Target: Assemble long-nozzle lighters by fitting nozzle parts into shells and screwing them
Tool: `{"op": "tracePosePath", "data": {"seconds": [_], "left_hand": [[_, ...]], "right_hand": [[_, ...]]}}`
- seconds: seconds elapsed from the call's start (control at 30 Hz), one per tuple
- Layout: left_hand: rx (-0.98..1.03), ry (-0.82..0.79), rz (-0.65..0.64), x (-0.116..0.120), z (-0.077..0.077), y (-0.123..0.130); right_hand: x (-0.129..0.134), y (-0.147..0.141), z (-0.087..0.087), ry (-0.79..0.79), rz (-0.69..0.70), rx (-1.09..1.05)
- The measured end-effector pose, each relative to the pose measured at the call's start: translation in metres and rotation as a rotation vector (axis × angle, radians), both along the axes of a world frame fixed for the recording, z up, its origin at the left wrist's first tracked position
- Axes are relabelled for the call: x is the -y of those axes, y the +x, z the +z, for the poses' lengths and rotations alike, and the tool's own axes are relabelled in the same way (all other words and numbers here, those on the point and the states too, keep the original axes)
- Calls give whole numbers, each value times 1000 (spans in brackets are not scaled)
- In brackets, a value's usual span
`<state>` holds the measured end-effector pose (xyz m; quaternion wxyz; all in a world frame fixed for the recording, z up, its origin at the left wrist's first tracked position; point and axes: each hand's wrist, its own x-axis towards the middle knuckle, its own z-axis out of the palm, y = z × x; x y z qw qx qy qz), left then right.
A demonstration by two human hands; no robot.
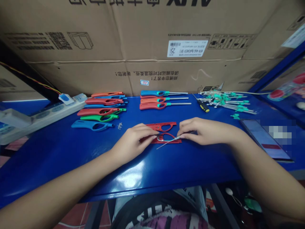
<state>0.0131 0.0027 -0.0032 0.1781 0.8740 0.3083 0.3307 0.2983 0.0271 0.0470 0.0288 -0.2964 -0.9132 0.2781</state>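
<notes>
Two halves of a red lighter casing lie on the table, an upper half (168, 127) and a lower half (164, 142), each with a trigger loop. Over the lower half stretches a thin pale wire (166, 140). My left hand (133, 142) pinches the wire's left end, where a small dark part shows at the fingertips. The right end is pinched between the thumb and fingers of my right hand (199, 131). A thin straight strand slants down to the left from there. My fingers partly cover both casing halves.
Behind my left hand lie several coloured lighter handles (98, 111) and small screws (119, 126). Three assembled lighters (164, 99) sit centre back. A screwdriver (202, 105), metal tubes with green parts (226, 100) and a phone (265, 140) are right; a power strip (54, 113) is left.
</notes>
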Motion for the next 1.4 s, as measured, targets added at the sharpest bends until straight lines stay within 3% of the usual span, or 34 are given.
{"op": "tracePosePath", "data": {"seconds": [0.13,0.33,0.77,1.1,1.4], "left_hand": [[-14,26,-52,-3,-8,1],[-8,14,-73,-6,-13,1],[-71,139,-102,-7,-17,5],[-94,137,-84,-4,-15,6],[25,124,-64,-3,-16,10]], "right_hand": [[-1,3,-2,-52,-42,55],[-1,5,-3,-12,-144,151],[1,5,4,107,-113,223],[7,-3,5,171,-114,245],[6,1,8,175,-160,276]]}}
